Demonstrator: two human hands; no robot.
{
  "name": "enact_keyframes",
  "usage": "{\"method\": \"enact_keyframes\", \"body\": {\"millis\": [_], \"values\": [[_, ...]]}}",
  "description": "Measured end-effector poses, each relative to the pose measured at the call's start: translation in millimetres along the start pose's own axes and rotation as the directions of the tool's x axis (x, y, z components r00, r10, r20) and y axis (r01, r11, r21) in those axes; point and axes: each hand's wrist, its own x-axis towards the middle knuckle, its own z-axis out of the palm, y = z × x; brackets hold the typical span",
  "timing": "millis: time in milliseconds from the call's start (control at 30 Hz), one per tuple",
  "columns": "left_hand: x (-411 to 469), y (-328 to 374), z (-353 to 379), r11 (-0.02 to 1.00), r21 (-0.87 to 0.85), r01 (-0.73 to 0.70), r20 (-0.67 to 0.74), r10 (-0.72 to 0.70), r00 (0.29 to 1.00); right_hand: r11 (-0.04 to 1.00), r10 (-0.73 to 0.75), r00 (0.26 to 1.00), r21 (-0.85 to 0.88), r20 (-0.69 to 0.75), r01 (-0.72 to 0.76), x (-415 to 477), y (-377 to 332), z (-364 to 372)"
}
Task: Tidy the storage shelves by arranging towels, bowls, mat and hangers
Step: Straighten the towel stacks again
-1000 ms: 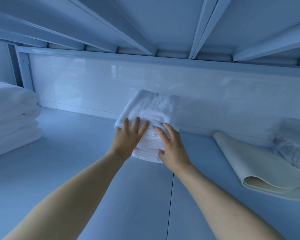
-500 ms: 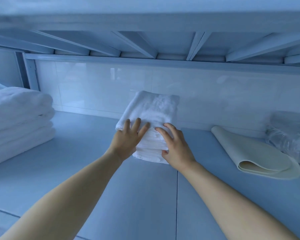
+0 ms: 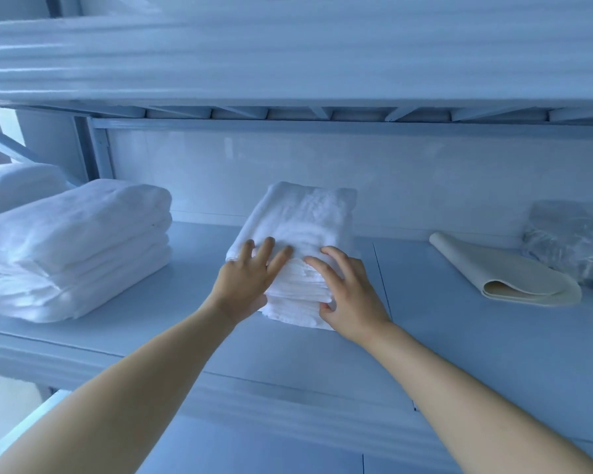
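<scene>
Head camera, looking along the middle shelf (image 3: 459, 336) of a pale metal rack. Far left, a thick stack of big folded towels (image 3: 76, 248) lies on the shelf, with another white bundle (image 3: 14, 186) partly in view behind it at the frame's edge.

Well apart from that, about the middle of the shelf, a smaller pile of folded white towels (image 3: 305, 217) sits with its far end close to the back panel (image 3: 425, 186). Both bare arms reach in to it from below.

The left hand (image 3: 247, 285) lies over the pile's near left corner. Its fingers (image 3: 267, 248) are spread and fairly straight, flat on the top towel, and the palm is against the folded front. It grips nothing; it only presses. Its thumb is mostly hidden.

Just beside it, the right hand (image 3: 350, 299) covers the near right corner. Its fingers are spread and gently bent, the tips resting on the top towel. The thumb tip touches the layered front edge low down. That is a loose touch, with nothing clasped or lifted. The pile rests fully on the shelf.

Further right, past a seam in the shelf board, a cream mat (image 3: 504, 275) lies loosely rolled, its open end facing the front. Beyond it a crumpled clear plastic bag (image 3: 569, 237) sits near the back panel. Overhead, the upper shelf (image 3: 288, 63) spans the view.
</scene>
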Motion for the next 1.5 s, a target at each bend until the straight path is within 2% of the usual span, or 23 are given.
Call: {"method": "enact_keyframes", "body": {"millis": [200,300,467,600,767,900,1033,1500], "values": [[-36,-24,-6,0.998,0.012,0.066,-0.018,-0.066,0.998,0.996,-0.082,0.997,0.024,-0.009,0.082,-6,-28,-4],[-37,-22,-7,0.993,0.062,0.101,0.000,-0.101,0.995,0.995,-0.064,0.998,0.069,-0.029,0.066,-5,-24,-8],[-24,-15,3,0.999,0.042,0.003,0.071,-0.006,0.997,0.988,-0.032,0.999,0.150,0.013,0.030,3,-15,-5],[-17,-11,8,0.998,0.056,-0.002,0.034,0.000,0.999,0.970,-0.028,0.994,0.242,0.104,0.002,11,-5,-2],[-13,-13,15,0.999,-0.037,-0.007,-0.048,0.005,0.999,0.953,-0.057,0.995,0.302,0.082,0.030,21,2,10],[-18,-23,13,0.995,-0.096,0.020,-0.026,-0.023,0.999,0.939,-0.086,0.993,0.339,0.076,0.055,31,-3,18],[-31,-42,9,0.993,-0.110,0.048,0.009,-0.047,0.999,0.923,-0.112,0.992,0.376,0.066,0.079,40,-20,31],[-93,-116,-6,0.990,-0.091,0.109,-0.009,-0.110,0.994,0.887,-0.203,0.977,0.434,0.059,0.158,57,-108,63]]}}
